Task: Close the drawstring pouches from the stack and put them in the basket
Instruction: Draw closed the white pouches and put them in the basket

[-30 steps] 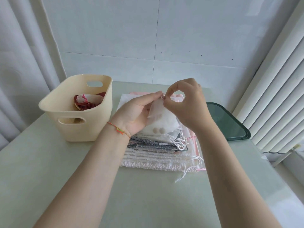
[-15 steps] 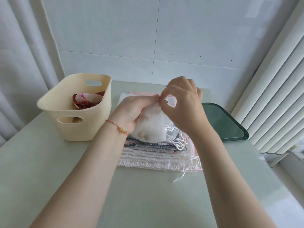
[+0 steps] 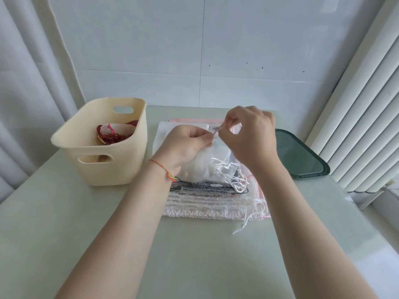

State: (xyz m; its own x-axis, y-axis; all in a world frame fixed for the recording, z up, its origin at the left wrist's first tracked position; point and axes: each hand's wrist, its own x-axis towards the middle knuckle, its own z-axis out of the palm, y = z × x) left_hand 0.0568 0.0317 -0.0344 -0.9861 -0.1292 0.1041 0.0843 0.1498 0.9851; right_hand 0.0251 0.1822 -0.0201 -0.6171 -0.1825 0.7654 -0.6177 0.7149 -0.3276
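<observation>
Head view: left grip (image 3: 185,145) round white pouch (image 3: 199,167), right grip (image 3: 251,137) pinching its drawstring (image 3: 217,132); no legible writing

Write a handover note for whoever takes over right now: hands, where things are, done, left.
Left hand: grips the white pouch at its gathered neck, above the stack.
Right hand: pinches the pouch's drawstring just beside the left fingertips.
Basket: to the left of the stack, with at least one red-and-white pouch inside.
Done: the pouch(es) already in the basket.
Left: finish cinching the white pouch, drop it in the basket, then work through the stack.
</observation>
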